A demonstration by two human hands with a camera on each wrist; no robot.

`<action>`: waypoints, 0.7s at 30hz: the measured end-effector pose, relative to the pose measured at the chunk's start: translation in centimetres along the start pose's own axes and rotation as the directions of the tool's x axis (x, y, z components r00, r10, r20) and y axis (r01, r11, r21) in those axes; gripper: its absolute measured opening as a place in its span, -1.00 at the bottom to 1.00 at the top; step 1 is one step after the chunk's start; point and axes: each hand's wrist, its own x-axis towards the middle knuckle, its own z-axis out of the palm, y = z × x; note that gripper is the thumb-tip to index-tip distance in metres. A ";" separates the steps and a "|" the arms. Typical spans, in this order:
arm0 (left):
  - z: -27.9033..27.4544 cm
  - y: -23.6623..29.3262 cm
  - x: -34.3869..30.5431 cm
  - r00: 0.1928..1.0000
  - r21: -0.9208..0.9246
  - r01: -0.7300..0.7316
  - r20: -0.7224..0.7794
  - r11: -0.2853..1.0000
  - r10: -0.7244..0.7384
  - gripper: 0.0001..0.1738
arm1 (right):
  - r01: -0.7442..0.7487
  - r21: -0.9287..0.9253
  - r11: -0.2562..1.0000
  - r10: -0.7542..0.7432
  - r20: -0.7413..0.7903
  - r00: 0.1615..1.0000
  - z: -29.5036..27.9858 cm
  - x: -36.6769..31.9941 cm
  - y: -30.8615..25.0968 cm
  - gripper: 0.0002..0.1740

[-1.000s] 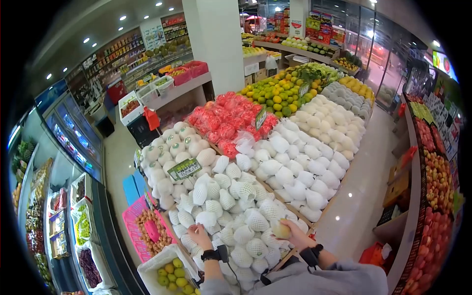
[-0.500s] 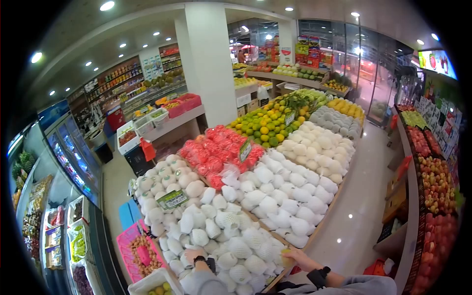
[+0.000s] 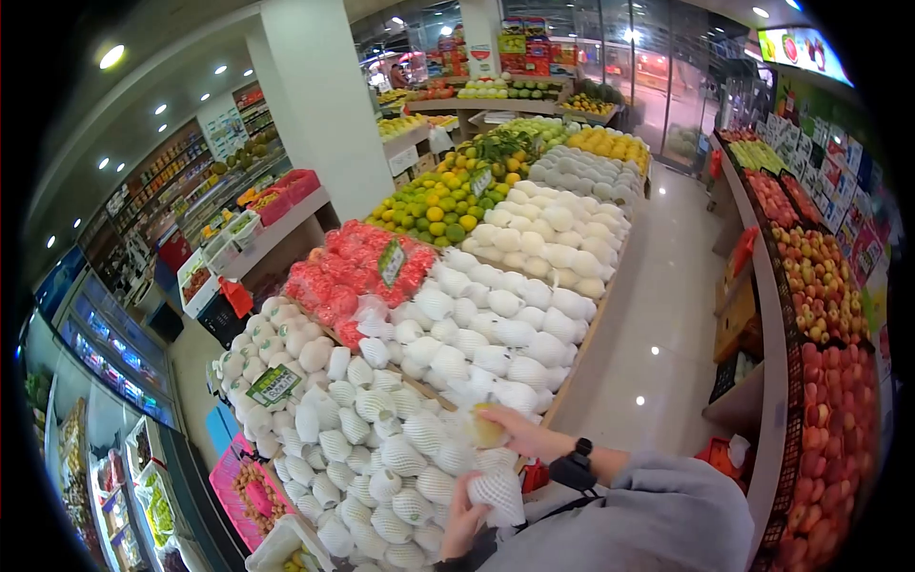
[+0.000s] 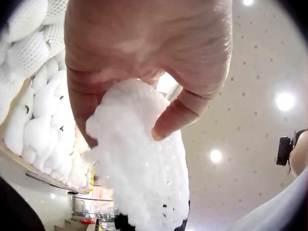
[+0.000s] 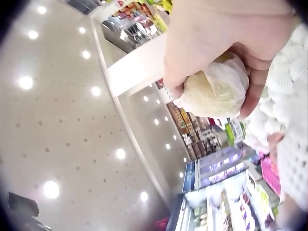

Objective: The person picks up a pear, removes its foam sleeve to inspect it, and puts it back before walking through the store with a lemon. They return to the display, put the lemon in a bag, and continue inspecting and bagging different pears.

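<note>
The left hand (image 3: 463, 516) grips a white foam-net sleeve (image 3: 498, 496) at the front edge of the foam-wrapped fruit; in the left wrist view its thumb and fingers pinch the sleeve (image 4: 139, 159) from both sides. Whether fruit sits inside cannot be told. Just above and to the right, the right hand (image 3: 519, 431) holds a pale yellow fruit (image 3: 486, 429). Seen from the right wrist, thin whitish wrapping covers much of this fruit (image 5: 214, 91), with thumb and fingers curled round it. Foam-wrapped fruits (image 3: 376, 453) lie beneath and beside both hands.
A green price sign (image 3: 274, 384) stands on the pale fruits at left. Beyond lie red-wrapped fruits (image 3: 348, 272) and green-yellow citrus (image 3: 443, 205). A pink basket (image 3: 233, 496) is at lower left, an aisle floor (image 3: 634, 315) at right, then a shelf of apples (image 3: 824, 419).
The left hand has moved right and now grips a foam sleeve. The right hand, still holding its fruit, has come left and up, closer to the left hand. The head view has turned right.
</note>
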 end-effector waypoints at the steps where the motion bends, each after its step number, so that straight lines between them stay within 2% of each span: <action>1: 0.9 -0.4 0.0 0.998 -0.008 0.032 0.055 0.999 -0.031 -0.23 | -0.073 0.028 0.997 0.071 0.061 0.996 0.0 0.1 0.3 -0.62; 3: 3.1 0.2 -0.3 0.999 -0.197 0.022 0.037 0.980 -0.015 -0.33 | -0.219 0.069 0.973 0.202 0.191 0.961 -0.8 -0.2 1.2 -0.60; 4: 4.1 0.6 -0.6 1.000 -0.289 0.014 0.026 0.957 -0.007 -0.38 | -0.217 0.031 0.976 0.204 0.229 0.952 -1.1 -1.1 1.1 -0.58; 5: 4.7 0.8 -0.9 0.999 -0.266 0.033 0.025 0.963 -0.027 -0.34 | -0.214 -0.009 0.977 0.209 0.269 0.940 -1.1 -2.2 1.0 -0.55; 6: 5.1 0.4 -0.9 0.998 -0.322 0.069 0.012 0.944 -0.068 -0.34 | -0.211 -0.052 0.976 0.217 0.309 0.926 -1.1 -3.2 0.7 -0.53; 7: 5.4 -0.2 -1.1 0.994 -0.377 0.101 0.000 0.921 -0.109 -0.34 | -0.168 -0.116 0.979 0.194 0.280 0.940 -1.3 -4.2 0.3 -0.47; 8: 5.5 -0.8 -1.3 0.989 -0.430 0.130 -0.011 0.893 -0.150 -0.34 | -0.195 -0.140 0.971 0.223 0.233 0.946 -2.6 -4.2 1.1 -0.39; 9: 5.1 -2.0 -1.2 0.992 -0.345 0.110 -0.021 0.932 -0.125 -0.33 | -0.221 -0.160 0.962 0.250 0.186 0.950 -4.6 -3.9 2.6 -0.31; 11: 4.1 -4.9 0.1 0.996 -0.164 0.075 -0.025 0.984 -0.080 -0.31 | -0.305 -0.163 0.938 0.327 0.130 0.936 -5.5 -4.7 2.0 0.07; 12: 3.7 -6.1 0.7 0.998 -0.071 0.059 -0.020 0.996 -0.061 -0.30 | -0.279 -0.140 0.950 0.299 0.153 0.942 -5.6 -5.2 1.5 0.09; 13: 8.6 -0.8 0.6 0.993 0.002 0.074 -0.087 0.997 -0.074 -0.34 | -0.253 -0.115 0.961 0.270 0.173 0.947 -5.7 -5.7 0.8 0.12; 14: 9.0 -0.6 0.9 0.993 0.004 0.003 -0.114 1.000 -0.002 -0.38 | -0.227 -0.089 0.970 0.241 0.192 0.952 -5.6 -6.4 0.2 0.14; 16: 9.2 -0.2 1.3 0.976 0.017 -0.137 -0.170 0.990 0.138 -0.46 | -0.268 -0.161 0.950 0.272 0.004 0.962 -4.7 -8.0 -2.4 -0.02; 18: 11.1 1.9 2.0 0.921 0.004 -0.343 -0.193 0.939 0.338 -0.52 | -0.266 -0.185 0.946 0.262 -0.047 0.964 -3.3 -10.1 -4.9 -0.15; 19: 11.8 3.0 2.1 0.877 0.001 -0.444 -0.203 0.896 0.435 -0.54 | -0.237 -0.180 0.955 0.241 -0.004 0.971 -2.6 -11.2 -6.1 -0.21; 21: 11.8 4.4 1.6 0.939 -0.114 -0.335 0.043 0.935 0.342 -0.54 | -0.216 -0.223 0.951 0.236 0.068 0.969 -3.1 -11.8 -6.2 -0.26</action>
